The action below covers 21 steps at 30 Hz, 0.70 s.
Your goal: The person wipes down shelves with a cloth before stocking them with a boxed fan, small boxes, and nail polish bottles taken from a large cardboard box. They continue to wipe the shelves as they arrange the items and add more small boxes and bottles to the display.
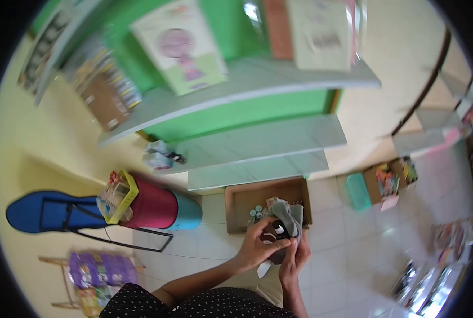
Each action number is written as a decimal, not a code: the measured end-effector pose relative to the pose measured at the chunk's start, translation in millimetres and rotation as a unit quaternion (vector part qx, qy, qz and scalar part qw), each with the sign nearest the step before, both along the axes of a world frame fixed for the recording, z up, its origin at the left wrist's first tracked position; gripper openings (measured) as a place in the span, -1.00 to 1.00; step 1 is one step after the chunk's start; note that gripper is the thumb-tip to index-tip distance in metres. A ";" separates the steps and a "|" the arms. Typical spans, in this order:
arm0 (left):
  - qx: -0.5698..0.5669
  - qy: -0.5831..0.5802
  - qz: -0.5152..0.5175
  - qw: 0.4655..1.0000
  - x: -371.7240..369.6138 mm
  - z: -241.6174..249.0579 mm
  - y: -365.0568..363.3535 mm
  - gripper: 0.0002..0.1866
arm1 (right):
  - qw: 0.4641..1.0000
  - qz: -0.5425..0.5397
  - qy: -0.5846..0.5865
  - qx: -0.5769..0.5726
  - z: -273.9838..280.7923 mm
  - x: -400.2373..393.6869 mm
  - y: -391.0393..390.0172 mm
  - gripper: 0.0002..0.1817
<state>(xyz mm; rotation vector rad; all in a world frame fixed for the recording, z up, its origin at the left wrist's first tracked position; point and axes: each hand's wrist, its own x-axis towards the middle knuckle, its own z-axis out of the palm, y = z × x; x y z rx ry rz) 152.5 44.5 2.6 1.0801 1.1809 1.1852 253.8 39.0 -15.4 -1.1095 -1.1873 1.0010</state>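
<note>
My left hand (256,247) is closed round a small dark, glossy object (280,229), with the thumb and fingers pressed to its side. A grey cloth (288,213) is bunched against that object. My right hand (295,258) is closed on the cloth's lower part, its thumb near the left thumb. The object's exact kind is too small to make out. Just beyond both hands, an open cardboard box (234,225) rests on the tiled floor. Several small round items with pale tops (256,213) lie in it.
Grey shelves (268,139) on a green backing rise ahead, bearing a boxed doll-print package (181,50). A red bin (154,200) and a blue folding chair (27,212) stand left. Purple packs (101,269) sit lower left. A small carton (371,185) and teal basket (358,191) lie right.
</note>
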 end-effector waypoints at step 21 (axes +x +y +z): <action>0.162 0.362 0.066 0.916 -213.7 57.8 109.1 -0.83 | 0.988 0.101 -0.036 -0.108 55.9 -1.3 21.3 -0.74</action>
